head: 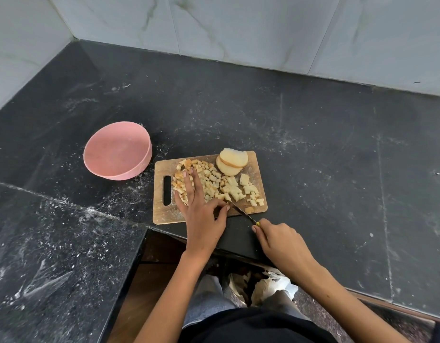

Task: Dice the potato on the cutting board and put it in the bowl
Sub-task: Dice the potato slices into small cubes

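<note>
Left hand: my left hand [199,206] lies flat on the cutting board [162,214], fingers straight and spread over the diced pieces at its left side, thumb reaching toward the blade. It holds nothing.
Right hand: my right hand [276,241] is curled round the handle of the knife [241,211], just off the board's near edge, over the counter's front edge.
Knife: the blade slants from the near right up and left, its tip among the pieces beside my left thumb.
Diced potato: the diced pieces [214,181] spread across the middle of the board, from under my left fingers to its right edge.
Uncut potato: two round potato slices [232,160] overlap at the board's far right corner, beyond the dice; I judge the knife hand is the nearer one.
Bowl: the pink bowl [117,151] stands on the black counter [313,144] just off the board's far left corner, nearer my left hand. I see nothing inside it.
Next move: as I judge it, the slices must come toward the blade, or the dice go left into the bowl.
</note>
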The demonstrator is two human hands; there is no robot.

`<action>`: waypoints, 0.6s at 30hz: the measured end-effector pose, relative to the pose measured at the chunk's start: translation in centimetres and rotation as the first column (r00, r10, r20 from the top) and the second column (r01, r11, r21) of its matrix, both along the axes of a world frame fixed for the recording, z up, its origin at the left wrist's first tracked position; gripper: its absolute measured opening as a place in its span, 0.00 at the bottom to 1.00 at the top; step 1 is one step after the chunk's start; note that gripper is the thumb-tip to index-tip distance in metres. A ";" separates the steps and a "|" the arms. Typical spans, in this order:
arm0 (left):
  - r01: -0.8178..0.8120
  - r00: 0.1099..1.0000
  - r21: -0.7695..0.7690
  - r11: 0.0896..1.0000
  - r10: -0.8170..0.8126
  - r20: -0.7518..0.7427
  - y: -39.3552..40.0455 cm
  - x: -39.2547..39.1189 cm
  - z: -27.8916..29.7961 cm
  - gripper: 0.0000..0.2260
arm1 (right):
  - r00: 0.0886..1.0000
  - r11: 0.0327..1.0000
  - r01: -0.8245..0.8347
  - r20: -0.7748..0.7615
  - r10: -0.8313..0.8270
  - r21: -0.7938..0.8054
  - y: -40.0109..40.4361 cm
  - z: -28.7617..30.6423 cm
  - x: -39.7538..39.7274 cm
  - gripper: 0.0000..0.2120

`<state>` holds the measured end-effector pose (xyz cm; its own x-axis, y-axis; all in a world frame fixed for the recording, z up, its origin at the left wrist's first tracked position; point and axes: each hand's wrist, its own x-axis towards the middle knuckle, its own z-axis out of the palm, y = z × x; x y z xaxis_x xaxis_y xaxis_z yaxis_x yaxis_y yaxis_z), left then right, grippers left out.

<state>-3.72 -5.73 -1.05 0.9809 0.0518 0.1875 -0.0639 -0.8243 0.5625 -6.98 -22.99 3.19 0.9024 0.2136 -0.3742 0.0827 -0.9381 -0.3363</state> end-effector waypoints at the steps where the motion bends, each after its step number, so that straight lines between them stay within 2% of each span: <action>1: 0.002 1.000 0.003 1.000 -0.002 -0.004 0.0 0.0 0.0 0.05 | 1.000 1.000 -0.006 0.002 0.006 -0.027 0.1 0.0 -0.1 0.14; 11: -0.034 0.998 0.060 0.998 0.030 0.057 -0.5 -0.3 -0.1 0.04 | 0.996 0.994 -0.016 -0.086 0.006 -0.112 0.4 0.0 -0.8 0.12; 15: -0.099 0.993 0.047 0.994 0.096 0.069 0.0 0.1 -0.3 0.03 | 0.995 0.996 -0.013 -0.100 0.004 -0.089 -0.5 0.0 -1.1 0.11; 18: -0.085 0.993 -0.011 0.996 0.086 0.086 0.3 0.4 0.2 0.04 | 0.998 0.999 -0.004 -0.064 0.002 -0.032 -1.0 0.3 -0.8 0.12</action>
